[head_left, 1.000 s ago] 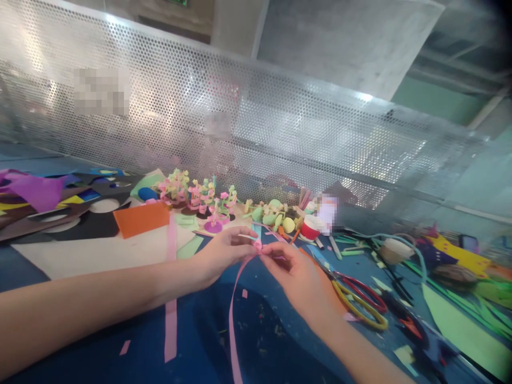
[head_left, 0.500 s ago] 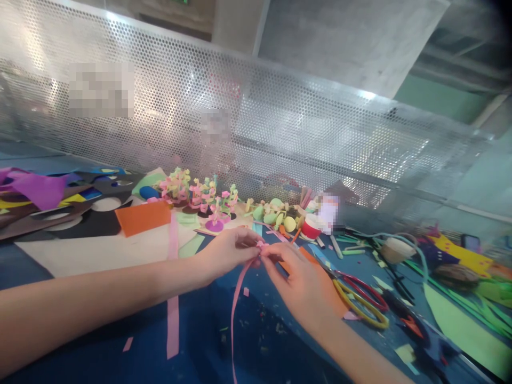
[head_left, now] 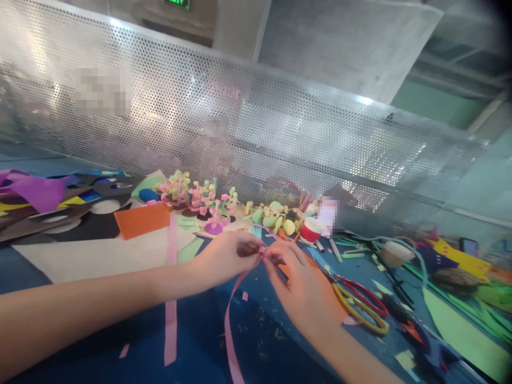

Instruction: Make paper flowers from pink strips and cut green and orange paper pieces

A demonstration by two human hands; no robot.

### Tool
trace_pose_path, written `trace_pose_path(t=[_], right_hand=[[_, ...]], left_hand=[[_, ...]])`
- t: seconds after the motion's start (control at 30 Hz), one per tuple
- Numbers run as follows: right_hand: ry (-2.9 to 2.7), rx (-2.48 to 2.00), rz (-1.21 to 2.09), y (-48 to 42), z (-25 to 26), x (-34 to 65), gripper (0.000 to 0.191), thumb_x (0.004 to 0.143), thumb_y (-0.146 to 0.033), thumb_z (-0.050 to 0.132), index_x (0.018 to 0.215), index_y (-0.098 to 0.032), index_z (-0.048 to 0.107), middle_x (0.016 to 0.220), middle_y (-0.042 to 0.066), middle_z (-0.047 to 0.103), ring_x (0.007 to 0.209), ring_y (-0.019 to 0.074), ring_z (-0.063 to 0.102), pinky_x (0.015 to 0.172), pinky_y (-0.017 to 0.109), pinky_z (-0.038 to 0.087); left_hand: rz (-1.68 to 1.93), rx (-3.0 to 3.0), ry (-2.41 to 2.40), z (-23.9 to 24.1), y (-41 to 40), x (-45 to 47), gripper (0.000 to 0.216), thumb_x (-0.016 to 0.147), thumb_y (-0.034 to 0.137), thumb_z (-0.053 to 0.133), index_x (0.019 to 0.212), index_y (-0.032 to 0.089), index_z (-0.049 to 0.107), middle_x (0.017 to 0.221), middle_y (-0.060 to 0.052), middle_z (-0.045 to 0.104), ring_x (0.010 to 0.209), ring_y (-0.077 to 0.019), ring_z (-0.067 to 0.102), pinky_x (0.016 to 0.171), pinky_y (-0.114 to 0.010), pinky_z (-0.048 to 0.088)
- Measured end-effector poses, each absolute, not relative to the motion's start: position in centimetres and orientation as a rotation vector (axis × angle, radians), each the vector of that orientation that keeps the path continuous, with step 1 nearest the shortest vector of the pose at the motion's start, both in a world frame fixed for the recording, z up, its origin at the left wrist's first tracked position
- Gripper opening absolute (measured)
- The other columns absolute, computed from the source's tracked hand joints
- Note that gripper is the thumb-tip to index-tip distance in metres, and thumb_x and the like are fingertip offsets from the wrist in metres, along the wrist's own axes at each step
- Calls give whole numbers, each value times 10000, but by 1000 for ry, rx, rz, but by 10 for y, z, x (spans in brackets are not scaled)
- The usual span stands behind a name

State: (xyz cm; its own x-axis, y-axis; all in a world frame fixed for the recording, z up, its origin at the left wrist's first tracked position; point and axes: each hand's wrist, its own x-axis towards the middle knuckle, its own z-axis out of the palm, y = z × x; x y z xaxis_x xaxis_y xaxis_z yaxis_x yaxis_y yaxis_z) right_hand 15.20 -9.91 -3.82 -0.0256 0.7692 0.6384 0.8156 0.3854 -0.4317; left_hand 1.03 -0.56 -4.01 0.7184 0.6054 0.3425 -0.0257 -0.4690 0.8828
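Observation:
My left hand point(head_left: 228, 257) and my right hand point(head_left: 298, 285) meet over the blue table point(head_left: 100, 352), fingertips pinched together on the rolled end of a long pink paper strip point(head_left: 231, 330). The strip hangs down from the pinch and trails toward me. A second pink strip point(head_left: 172, 298) lies flat on the table under my left forearm. Behind my hands stand several small paper flower figures point(head_left: 200, 197) in pink, yellow and green.
Scissors with yellow and red handles point(head_left: 360, 304) lie right of my right hand. Foam sheets, an orange one point(head_left: 141, 220) among them, are stacked at the left. A red-and-white cup point(head_left: 311, 230), green strips and scraps crowd the right. A perforated metal screen point(head_left: 280, 133) closes the back.
My hands have stayed pinched on the strip's end, shifting slightly while turning it. The hanging strip has swung a little to the left.

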Motion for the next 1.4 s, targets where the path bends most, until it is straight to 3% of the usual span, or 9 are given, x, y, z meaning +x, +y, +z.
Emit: trace_pose_path(t=[0.3, 0.6, 0.97, 1.3, 1.4], right_hand=[[-1723, -1459, -94, -97, -41, 153, 61, 835, -163, 509, 841, -224, 516, 852, 24, 592, 816, 180, 597, 718, 306, 492], [-1658, -1457, 106, -95, -45, 153, 36, 854, -225, 500, 891, -226, 500, 847, 22, 613, 804, 179, 618, 747, 325, 507], [-1707, -1435, 104, -95, -48, 154, 132, 845, -183, 494, 969, -225, 513, 888, 29, 589, 829, 170, 592, 754, 313, 500], [-1579, -1398, 276, -91, -48, 156, 92, 848, -239, 502, 935, -222, 525, 848, 29, 596, 790, 171, 601, 723, 325, 518], [-1565, -1411, 303, -90, -50, 156, 97, 853, -262, 497, 937, -220, 523, 832, 25, 600, 773, 168, 604, 714, 319, 510]], left_hand=[[770, 1957, 413, -46, -7, 13, 205, 767, 201, 550, 942, 185, 655, 857, -11, 691, 804, -147, 641, 764, -258, 506], [754, 1894, 439, -48, -3, 14, 211, 750, 204, 569, 949, 169, 631, 856, -25, 685, 812, -150, 638, 772, -269, 500], [768, 1888, 426, -48, -1, 12, 187, 752, 168, 562, 931, 172, 615, 849, -18, 673, 809, -132, 637, 781, -253, 488], [763, 1905, 437, -52, -3, 13, 234, 768, 240, 583, 992, 182, 622, 858, -23, 679, 825, -146, 635, 804, -278, 487], [760, 1874, 441, -53, -3, 13, 199, 754, 245, 605, 934, 165, 632, 857, -36, 680, 822, -151, 634, 810, -284, 485]])
